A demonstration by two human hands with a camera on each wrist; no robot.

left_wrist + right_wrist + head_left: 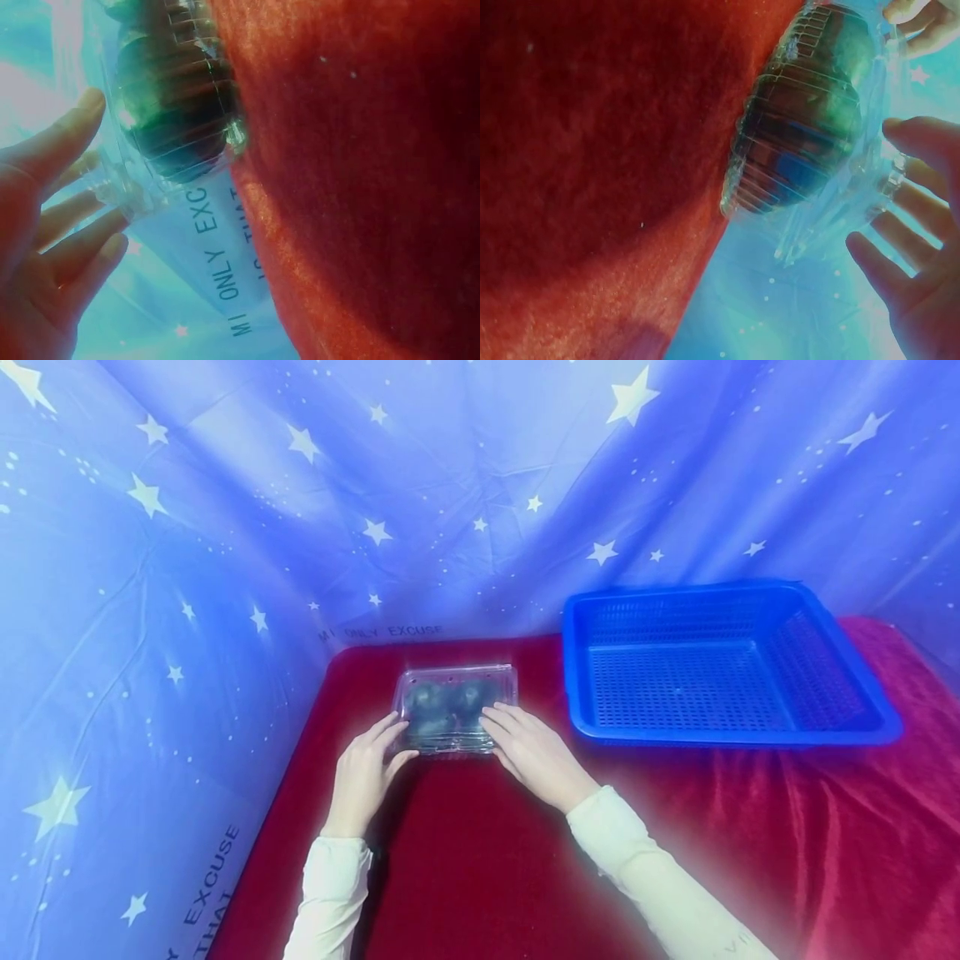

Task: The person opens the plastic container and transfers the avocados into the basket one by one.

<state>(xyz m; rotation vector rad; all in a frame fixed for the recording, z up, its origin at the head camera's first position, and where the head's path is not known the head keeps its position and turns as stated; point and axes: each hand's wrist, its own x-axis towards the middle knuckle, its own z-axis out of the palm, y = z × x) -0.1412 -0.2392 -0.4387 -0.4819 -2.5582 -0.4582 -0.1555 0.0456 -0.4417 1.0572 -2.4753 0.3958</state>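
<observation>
A clear plastic clamshell box (455, 672) sits on the red cloth, with several dark green, round fruits (176, 112) showing through its ribbed wall. My left hand (365, 772) is at the box's left side, fingers fairly straight along its edge and thumb near the front corner. At the opposite side, my right hand (536, 756) lays its extended fingers over the right edge of the lid. In the right wrist view the thumb (915, 135) stands apart from the other fingers, close to the rim. Fingertips are partly hidden behind the plastic.
A large blue perforated basket (731, 735) stands on the right of the table. Red velvety cloth (465, 860) covers the tabletop, wrinkled at the right. Blue star-printed fabric (450, 485) hangs close behind the table and along its left edge.
</observation>
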